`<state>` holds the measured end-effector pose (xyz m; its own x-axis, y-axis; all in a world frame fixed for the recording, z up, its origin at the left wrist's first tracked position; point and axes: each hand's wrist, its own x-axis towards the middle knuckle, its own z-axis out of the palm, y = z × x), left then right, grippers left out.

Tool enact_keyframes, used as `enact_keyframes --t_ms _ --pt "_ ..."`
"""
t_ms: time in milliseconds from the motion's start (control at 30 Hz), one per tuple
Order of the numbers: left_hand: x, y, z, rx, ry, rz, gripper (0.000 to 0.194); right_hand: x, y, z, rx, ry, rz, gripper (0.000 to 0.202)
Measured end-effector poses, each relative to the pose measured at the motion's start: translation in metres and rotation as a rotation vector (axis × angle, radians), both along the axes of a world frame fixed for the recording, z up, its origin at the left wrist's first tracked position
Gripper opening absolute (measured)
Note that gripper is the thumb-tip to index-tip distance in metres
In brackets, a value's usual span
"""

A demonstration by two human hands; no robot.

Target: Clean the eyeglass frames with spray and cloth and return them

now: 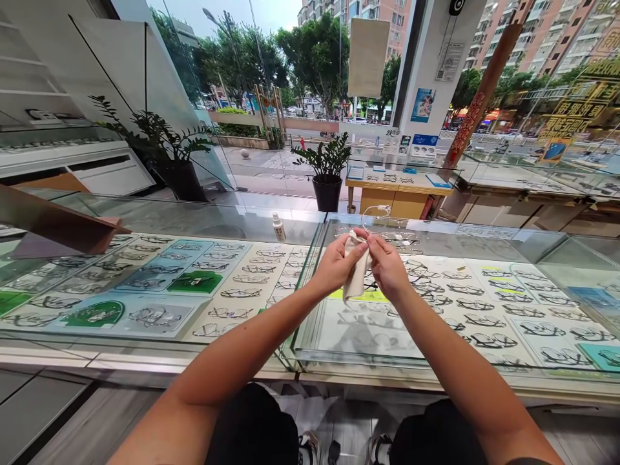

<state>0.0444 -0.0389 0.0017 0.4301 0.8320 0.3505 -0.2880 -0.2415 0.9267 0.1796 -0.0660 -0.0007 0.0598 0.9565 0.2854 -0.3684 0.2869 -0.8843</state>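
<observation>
A pale cloth (pixel 356 276) is being held over the glass-topped desk (pixel 242 218), its upper part being pinched between the closed fingers of the left hand (pixel 335 261) and the right hand (pixel 387 261). Its lower end is hanging free. A small white bottle (pixel 279 229) is standing on the desk, left of the cloth, while eyeglasses (pixel 475 305) are being displayed beneath the glass.

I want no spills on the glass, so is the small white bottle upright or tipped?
Upright: the bottle stands on the glass counter with its narrow top up.
</observation>
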Motion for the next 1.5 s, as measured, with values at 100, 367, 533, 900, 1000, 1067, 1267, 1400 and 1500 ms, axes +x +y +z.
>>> enact_keyframes --t_ms 100,367,533,900,1000,1067,1267,1400,1500 --pt "-0.004 0.009 0.003 0.113 0.038 0.107 0.055 0.003 0.003 -0.003 0.087 -0.082 -0.077 0.036" --pt "-0.019 0.019 0.009 0.177 0.192 -0.100 0.059 0.010 0.008 -0.004 0.047 -0.026 -0.156 0.032" --pt "-0.006 0.013 0.000 0.225 0.122 0.110 0.053 0.005 0.006 -0.003 0.011 0.048 -0.084 0.035" --pt "-0.021 0.016 0.008 0.203 0.184 -0.081 0.052 0.011 0.008 0.000 -0.039 0.075 -0.059 0.038" --pt "-0.015 0.015 0.004 0.170 0.133 0.040 0.053 0.008 0.009 -0.003 -0.009 0.040 -0.017 0.037" --pt "-0.015 0.017 0.004 0.143 0.122 0.026 0.059 0.011 0.010 -0.002 0.002 0.009 -0.001 0.037" --pt "-0.028 0.025 0.010 0.162 0.179 -0.237 0.056 0.027 0.012 0.004 0.001 -0.048 -0.018 0.038" --pt "-0.023 0.021 0.006 0.164 0.148 -0.096 0.055 0.017 0.012 -0.001 -0.038 0.002 0.021 0.043" --pt "-0.018 0.023 0.001 0.171 0.131 0.005 0.060 0.011 0.012 -0.005 -0.071 0.022 0.013 0.045"
